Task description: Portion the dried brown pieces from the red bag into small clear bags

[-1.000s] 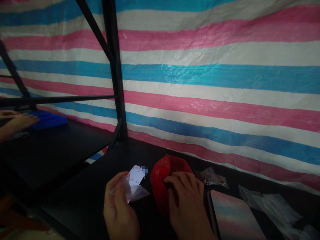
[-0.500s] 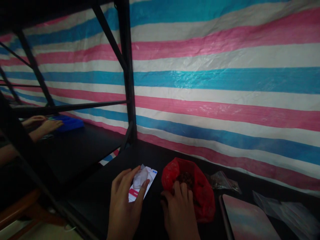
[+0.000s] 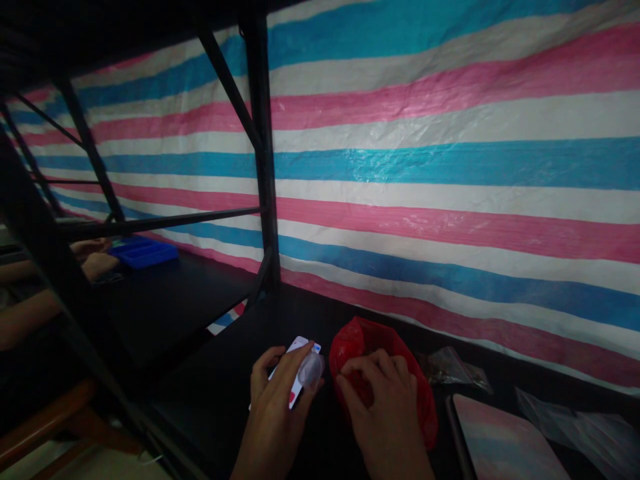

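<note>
My left hand [image 3: 274, 417] holds a small clear plastic bag [image 3: 310, 369] over a white phone [image 3: 299, 347] that lies on the black table [image 3: 210, 400]. Just to its right, my right hand [image 3: 384, 413] rests with its fingers inside a red plastic bag [image 3: 423, 393] that holds dark small pieces. The two hands sit side by side near the table's front edge.
A shiny tablet [image 3: 500, 443] lies at the right, with clear plastic bags [image 3: 453, 370] and more bags [image 3: 585, 427] beyond it. A black metal post [image 3: 263, 153] stands behind the hands. At the left, another person's hands [image 3: 93, 257] work by a blue tray [image 3: 145, 252]. A striped tarp [image 3: 450, 167] covers the back.
My left hand has lowered the small clear bag onto the phone. My right hand has pushed further into the red bag. The view has shifted slightly right.
</note>
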`<action>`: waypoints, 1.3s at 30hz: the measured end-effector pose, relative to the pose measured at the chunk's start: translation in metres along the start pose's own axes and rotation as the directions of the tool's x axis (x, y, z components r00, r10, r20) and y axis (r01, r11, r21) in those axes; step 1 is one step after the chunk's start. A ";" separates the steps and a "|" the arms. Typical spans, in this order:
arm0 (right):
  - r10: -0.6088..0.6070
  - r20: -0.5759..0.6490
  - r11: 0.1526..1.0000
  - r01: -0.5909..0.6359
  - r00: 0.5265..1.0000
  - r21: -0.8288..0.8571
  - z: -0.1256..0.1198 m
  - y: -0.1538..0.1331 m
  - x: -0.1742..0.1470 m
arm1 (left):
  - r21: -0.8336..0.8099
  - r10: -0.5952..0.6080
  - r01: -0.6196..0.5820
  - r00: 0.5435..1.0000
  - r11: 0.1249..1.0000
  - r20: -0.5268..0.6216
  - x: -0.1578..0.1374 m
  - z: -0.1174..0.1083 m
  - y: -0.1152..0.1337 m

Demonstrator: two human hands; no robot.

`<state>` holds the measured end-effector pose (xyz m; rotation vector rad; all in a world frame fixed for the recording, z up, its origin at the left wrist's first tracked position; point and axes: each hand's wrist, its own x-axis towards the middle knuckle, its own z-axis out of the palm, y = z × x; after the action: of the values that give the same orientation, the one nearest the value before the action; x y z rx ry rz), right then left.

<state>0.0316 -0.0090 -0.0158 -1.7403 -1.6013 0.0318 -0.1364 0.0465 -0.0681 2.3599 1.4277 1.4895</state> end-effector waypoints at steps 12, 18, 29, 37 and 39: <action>0.011 0.073 0.996 -0.017 0.997 0.083 -0.024 -0.008 -0.001 | -0.206 -0.064 0.114 0.970 0.972 0.235 0.000 0.004 0.037; 0.017 0.253 0.889 -0.130 0.967 0.439 -0.037 -0.010 -0.001 | -0.285 -0.044 0.096 0.982 0.954 0.183 -0.003 0.007 0.047; -0.064 0.310 0.953 -0.035 0.949 0.302 -0.053 0.007 0.000 | -0.387 -0.018 0.174 0.927 0.906 0.374 -0.010 0.020 0.037; -0.172 0.276 0.967 0.110 0.946 0.228 -0.062 0.018 0.004 | -0.427 -0.103 0.350 0.859 0.834 0.501 -0.009 0.012 0.047; -0.150 0.243 0.958 0.080 0.958 0.275 -0.060 0.024 0.005 | -0.474 -0.090 0.353 0.866 0.806 0.493 -0.005 0.010 0.051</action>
<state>0.0824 -0.0329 0.0164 -1.4796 -1.7950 0.4164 -0.0951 0.0172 -0.0550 1.9084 0.9527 1.0098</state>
